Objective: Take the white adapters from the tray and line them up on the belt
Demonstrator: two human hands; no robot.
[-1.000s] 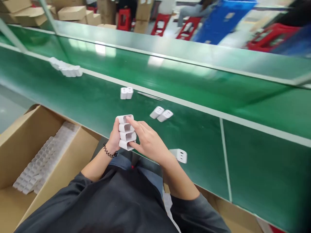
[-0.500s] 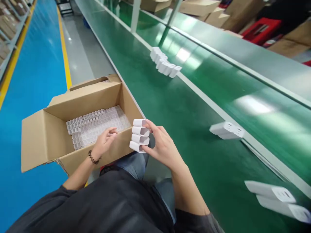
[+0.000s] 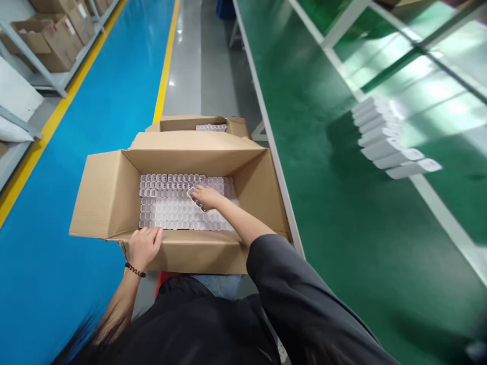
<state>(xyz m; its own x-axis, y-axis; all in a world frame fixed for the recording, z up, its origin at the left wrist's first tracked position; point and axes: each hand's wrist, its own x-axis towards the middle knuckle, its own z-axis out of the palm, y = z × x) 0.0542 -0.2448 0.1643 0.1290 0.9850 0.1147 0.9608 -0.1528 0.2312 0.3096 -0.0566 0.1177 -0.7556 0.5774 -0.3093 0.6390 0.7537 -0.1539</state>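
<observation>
A cardboard box [image 3: 198,256] stands open in front of me, its left flap folded outward. Rows of small white plastic casings [image 3: 171,208] line its floor, with a second layer along the far left part. My right hand [image 3: 209,196] reaches inside, closed on a short row of white plastic casings [image 3: 198,204] tilted just above the others; its palm partly hides them. At the near left rim, my left hand [image 3: 144,247] hooks its fingers over the cardboard edge.
Behind the box stands another carton [image 3: 182,123] with similar casings. To the right runs a green conveyor belt [image 3: 327,233] carrying a curved row of white casings [image 3: 384,137]. Shelves with cartons [image 3: 53,40] line the left, beyond a blue floor lane [image 3: 99,86].
My right hand has carried the row of casings from beside the box down into it. My left hand has moved to the near rim. The view has turned left.
</observation>
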